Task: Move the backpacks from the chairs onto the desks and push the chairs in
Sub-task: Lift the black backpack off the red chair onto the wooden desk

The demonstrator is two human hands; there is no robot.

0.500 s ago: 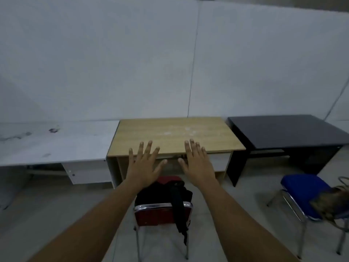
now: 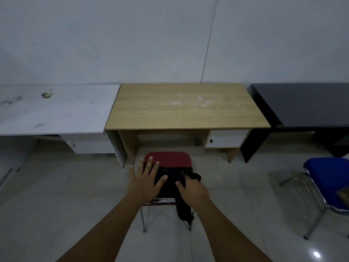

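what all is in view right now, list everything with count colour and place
desk: 1, light wood, centre against the wall
desk: 1, white, stained top, left of the wood one
desk: 1, black, right of the wood one
chair: 1, red seat, metal legs, in front of the wood desk, not pushed in
backpack: 1, black, on the red chair, strap hanging over the near edge
chair: 1, blue seat, metal legs, right, before the black desk
wall: 1, white, behind the desks
left hand: 1, fingers spread, over the backpack's left side
right hand: 1, fingers curled onto the backpack's right side
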